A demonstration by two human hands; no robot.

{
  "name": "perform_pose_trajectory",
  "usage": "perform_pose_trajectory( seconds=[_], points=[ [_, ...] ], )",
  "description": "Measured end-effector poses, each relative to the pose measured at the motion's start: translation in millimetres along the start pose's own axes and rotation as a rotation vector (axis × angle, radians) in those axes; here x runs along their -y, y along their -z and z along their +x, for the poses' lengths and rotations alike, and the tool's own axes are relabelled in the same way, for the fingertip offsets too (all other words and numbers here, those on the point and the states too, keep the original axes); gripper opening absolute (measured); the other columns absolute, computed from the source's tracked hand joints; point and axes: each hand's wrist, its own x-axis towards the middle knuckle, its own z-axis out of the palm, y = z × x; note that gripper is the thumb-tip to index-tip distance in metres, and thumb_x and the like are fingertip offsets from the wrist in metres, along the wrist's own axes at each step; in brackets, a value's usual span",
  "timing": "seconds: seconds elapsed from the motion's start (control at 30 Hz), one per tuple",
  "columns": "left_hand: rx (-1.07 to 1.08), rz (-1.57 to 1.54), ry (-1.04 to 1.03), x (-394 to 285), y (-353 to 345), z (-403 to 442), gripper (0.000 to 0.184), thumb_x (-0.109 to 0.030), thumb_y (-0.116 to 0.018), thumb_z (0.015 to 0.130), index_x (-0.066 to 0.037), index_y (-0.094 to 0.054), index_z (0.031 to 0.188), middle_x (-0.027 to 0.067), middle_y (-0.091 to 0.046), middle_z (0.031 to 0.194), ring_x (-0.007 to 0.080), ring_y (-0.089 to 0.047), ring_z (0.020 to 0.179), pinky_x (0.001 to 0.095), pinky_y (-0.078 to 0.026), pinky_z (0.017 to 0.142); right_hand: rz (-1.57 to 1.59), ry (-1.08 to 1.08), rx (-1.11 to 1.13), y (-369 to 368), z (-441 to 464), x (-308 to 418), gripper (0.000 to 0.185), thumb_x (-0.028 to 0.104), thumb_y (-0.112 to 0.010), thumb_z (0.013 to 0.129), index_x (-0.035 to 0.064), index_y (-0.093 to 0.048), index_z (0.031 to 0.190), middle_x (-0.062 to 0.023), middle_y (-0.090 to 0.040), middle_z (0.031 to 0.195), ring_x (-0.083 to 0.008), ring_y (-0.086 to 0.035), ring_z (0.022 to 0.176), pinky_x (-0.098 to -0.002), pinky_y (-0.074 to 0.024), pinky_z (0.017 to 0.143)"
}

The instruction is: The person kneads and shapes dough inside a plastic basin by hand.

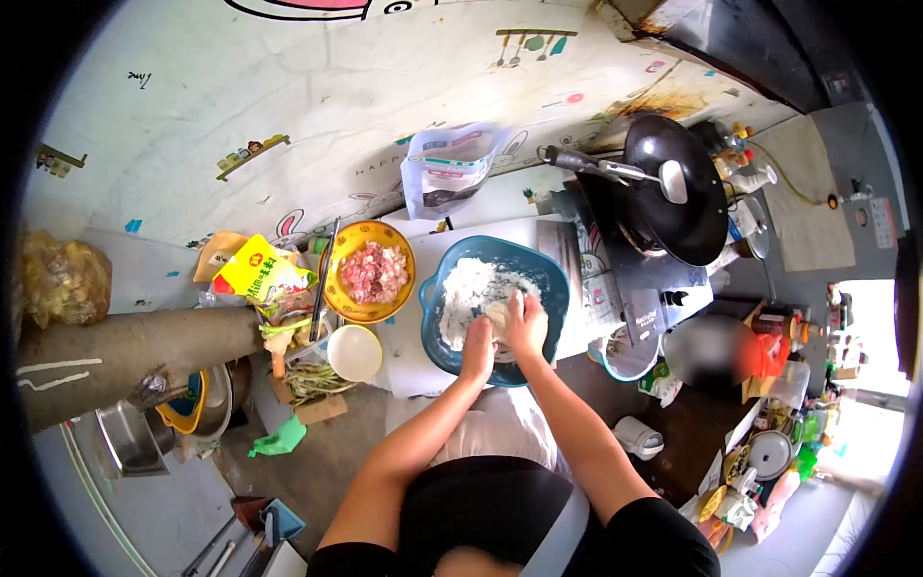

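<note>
A blue basin (444, 252) on the white board holds white flour (466, 293) and a pale lump of dough (498, 313). Both hands are inside it, close together at the front right. My left hand (478, 348) presses against the near left side of the dough with its fingers closed. On the right side, my right hand (525, 325) curls its fingers around the lump. Loose flour lies to the left of the hands. Beside the basin sits a yellow bowl (410, 258) of minced meat (374, 273), with dark chopsticks (325, 279) along its left edge.
An empty cream bowl (354, 354) stands in front of the meat. An open plastic bag (450, 171) leans on the back wall. At the right, a black wok (659, 226) with a ladle (671, 181) sits on the stove. A yellow seasoning packet (258, 269) lies left.
</note>
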Motion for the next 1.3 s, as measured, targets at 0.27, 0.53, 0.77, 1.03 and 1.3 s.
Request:
perform_pose_trajectory(
  seconds=[0.27, 0.53, 0.77, 1.03, 1.3],
  points=[
    [0.338, 0.285, -0.227, 14.7, 15.1, 28.5, 0.047, -0.035, -0.028, 0.098, 0.004, -0.051, 0.114, 0.0163, -0.056, 0.113, 0.0241, -0.051, 0.107, 0.0333, -0.036, 0.094, -0.296, 0.306, -0.15, -25.1, -6.0, -21.9, 0.021, 0.022, -0.057, 0.08, 0.0045, -0.05, 0.09, -0.0152, -0.05, 0.096, -0.0348, -0.049, 0.089, -0.044, -0.0398, 0.075],
    [0.344, 0.136, -0.223, 11.2, 4.4, 37.3, 0.056, -0.032, -0.024, 0.098, 0.008, -0.023, 0.137, 0.0209, -0.035, 0.138, 0.0263, -0.031, 0.13, 0.0329, -0.024, 0.106, -0.557, 0.426, 0.061, -43.6, 31.2, -23.1, 0.015, 0.024, -0.059, 0.075, 0.0117, -0.059, 0.084, -0.0049, -0.052, 0.105, -0.0271, -0.049, 0.095, -0.0414, -0.0414, 0.077],
    [0.145, 0.491, -0.201, 5.1, 7.5, 39.0, 0.048, -0.029, -0.03, 0.097, 0.006, -0.033, 0.131, 0.0258, -0.043, 0.128, 0.0372, -0.041, 0.12, 0.0372, -0.031, 0.101, -0.474, 0.37, 0.021, -52.4, 56.1, -23.8, 0.013, 0.019, -0.059, 0.073, 0.0125, -0.061, 0.084, -0.0051, -0.056, 0.095, -0.029, -0.052, 0.09, -0.0429, -0.0433, 0.076],
    [0.009, 0.015, 0.202, 48.0, -12.4, 25.8, 0.022, -0.023, -0.043, 0.089, -0.005, -0.05, 0.098, 0.0093, -0.052, 0.089, 0.0197, -0.054, 0.072, 0.0304, -0.047, 0.064, -0.336, 0.33, -0.019, -52.6, 58.8, -28.5, 0.013, 0.021, -0.056, 0.079, 0.0082, -0.06, 0.08, -0.008, -0.057, 0.093, -0.0302, -0.053, 0.089, -0.0445, -0.0437, 0.075],
    [-0.059, -0.228, 0.333, 2.2, -7.7, 20.2, 0.022, -0.027, -0.046, 0.087, -0.009, -0.056, 0.096, 0.0034, -0.056, 0.082, 0.0121, -0.052, 0.068, 0.0243, -0.042, 0.059, 0.243, -0.14, 0.117, -19.0, 59.3, -17.2, 0.037, 0.032, -0.046, 0.092, 0.0003, -0.06, 0.077, -0.018, -0.062, 0.074, -0.0318, -0.061, 0.072, -0.0385, -0.0448, 0.069]
  ],
)
